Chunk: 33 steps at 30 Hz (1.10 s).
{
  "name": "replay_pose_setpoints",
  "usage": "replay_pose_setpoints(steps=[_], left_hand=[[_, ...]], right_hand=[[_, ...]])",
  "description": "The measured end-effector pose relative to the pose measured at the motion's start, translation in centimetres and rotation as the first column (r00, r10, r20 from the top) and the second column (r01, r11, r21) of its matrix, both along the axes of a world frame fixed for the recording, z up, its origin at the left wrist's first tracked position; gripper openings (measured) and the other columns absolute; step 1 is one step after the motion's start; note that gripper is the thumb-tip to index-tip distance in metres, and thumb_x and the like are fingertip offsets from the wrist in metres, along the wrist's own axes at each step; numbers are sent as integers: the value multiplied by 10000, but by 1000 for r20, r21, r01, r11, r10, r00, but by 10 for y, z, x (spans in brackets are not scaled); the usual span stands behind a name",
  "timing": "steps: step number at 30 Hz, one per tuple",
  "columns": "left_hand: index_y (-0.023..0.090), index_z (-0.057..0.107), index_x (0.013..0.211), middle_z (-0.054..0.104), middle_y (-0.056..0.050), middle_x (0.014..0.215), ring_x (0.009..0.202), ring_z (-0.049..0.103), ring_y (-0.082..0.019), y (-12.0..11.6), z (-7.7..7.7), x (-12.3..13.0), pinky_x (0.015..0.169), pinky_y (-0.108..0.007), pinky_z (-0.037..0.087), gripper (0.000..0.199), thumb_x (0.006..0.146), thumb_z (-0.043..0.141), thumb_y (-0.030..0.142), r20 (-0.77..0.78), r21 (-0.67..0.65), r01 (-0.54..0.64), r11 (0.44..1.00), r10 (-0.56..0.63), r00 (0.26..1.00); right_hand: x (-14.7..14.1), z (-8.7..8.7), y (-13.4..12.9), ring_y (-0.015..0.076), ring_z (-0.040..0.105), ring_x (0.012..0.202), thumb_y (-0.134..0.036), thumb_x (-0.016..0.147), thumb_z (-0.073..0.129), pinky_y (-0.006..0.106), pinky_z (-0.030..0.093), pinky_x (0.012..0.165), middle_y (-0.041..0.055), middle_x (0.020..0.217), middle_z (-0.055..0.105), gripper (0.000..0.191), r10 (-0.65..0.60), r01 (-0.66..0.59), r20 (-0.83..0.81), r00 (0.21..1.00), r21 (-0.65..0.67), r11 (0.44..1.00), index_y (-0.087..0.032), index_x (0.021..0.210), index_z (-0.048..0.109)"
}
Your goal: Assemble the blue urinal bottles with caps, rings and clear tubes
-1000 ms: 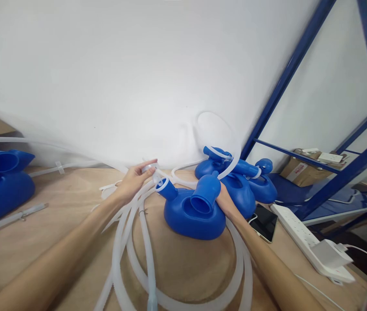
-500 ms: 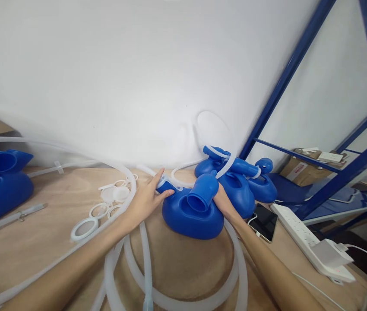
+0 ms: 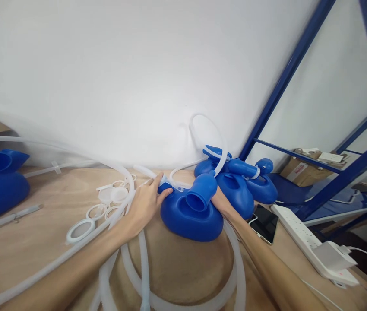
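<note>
Left hand (image 3: 144, 205) part-closed round the side neck of the blue container (image 3: 191, 228), thumb on the near side, a clear fitting showing by the fingertips. Right hand (image 3: 220, 201) against the container's right side – its fingers are hidden behind the body, so I can't tell how far open it is. Container sits on the tabletop (image 3: 54, 190) between my hands, wide mouth (image 3: 199, 196) facing me. Loop of pale hose (image 3: 224, 151) rises beyond the right hand.

Left of left hand: white rings (image 3: 81, 231) and flat discs (image 3: 118, 194). Far left, another blue bottle (image 3: 0, 201). Coiled tubing (image 3: 143, 263) lies below and between the hands, some under the left forearm.

Beyond the right hand: more blue bottles (image 3: 237, 190) bunched together. Right of it: phone (image 3: 264, 222), then power strip (image 3: 300, 239) with a charger (image 3: 334, 255) plugged in.
</note>
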<state>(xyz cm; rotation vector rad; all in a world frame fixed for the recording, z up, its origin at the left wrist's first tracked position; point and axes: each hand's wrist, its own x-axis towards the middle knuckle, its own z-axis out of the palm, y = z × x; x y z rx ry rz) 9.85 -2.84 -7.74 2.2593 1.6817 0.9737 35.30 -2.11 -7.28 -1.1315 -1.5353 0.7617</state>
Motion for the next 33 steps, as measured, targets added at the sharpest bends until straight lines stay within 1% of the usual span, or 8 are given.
replay_pose_setpoints(steps=[6,10,17,21,25,28,31,33], left_hand=[[175,597,1482,748,-152,942,913,709,-405,1,-1,2,830,-435,504,679,943,627,586,96,-28,-14,1000,17,995],[210,620,1424,735,-151,1152,1039,689,-377,13,-5,-3,946,-445,503,629,896,681,548,254,10,72,997,-73,964],[225,564,1466,666,-107,1401,1270,613,-301,22,-9,-6,1110,-398,449,585,941,608,477,334,29,224,974,-220,917],[212,564,1482,659,-130,1418,1290,603,-335,18,-5,-7,1118,-442,444,650,913,645,516,343,-5,242,970,-225,912],[246,547,1510,625,-149,1468,1359,548,-394,10,4,-4,1151,-512,399,817,816,746,630,380,-94,204,975,-154,912],[268,603,1448,660,-126,1421,1317,577,-397,6,5,2,1125,-512,416,741,826,730,650,409,-83,120,989,-76,909],[250,651,1384,731,-112,1265,1184,648,-374,8,2,7,1048,-475,471,594,880,695,561,382,-48,32,998,-11,924],[248,654,1395,744,-107,1212,1152,659,-365,11,-1,7,1035,-455,476,562,893,683,501,355,-31,20,999,-7,935]], right_hand=[[8,-12,9,364,679,1218,-523,875,647,520,520,1102,65,1262,771,355,-9,9,18,1000,-11,1000,-279,1106,761],[11,-20,11,360,669,1212,-470,832,674,515,536,1056,86,1200,784,347,-29,29,29,999,-15,999,-235,1077,749],[10,-19,9,348,693,1086,-451,780,683,505,518,1056,64,978,796,255,-28,29,43,999,-26,999,-233,899,743],[9,-19,8,343,701,1032,-477,784,693,465,542,1010,56,909,786,228,-31,32,33,999,-39,999,-255,828,724],[9,-19,6,336,712,969,-530,796,694,444,580,938,46,827,767,263,-54,49,-56,997,-84,995,-271,750,685],[8,-21,4,311,720,1003,-579,865,617,437,600,921,33,973,789,323,-62,39,-167,984,-137,990,-272,899,710],[8,-22,3,291,689,1176,-543,863,650,425,559,1033,17,1270,745,401,-23,2,-195,980,-109,994,-290,1172,696],[8,-23,4,285,661,1245,-496,822,712,412,526,1085,25,1333,721,497,25,-38,-175,984,-72,997,-295,1274,665]])
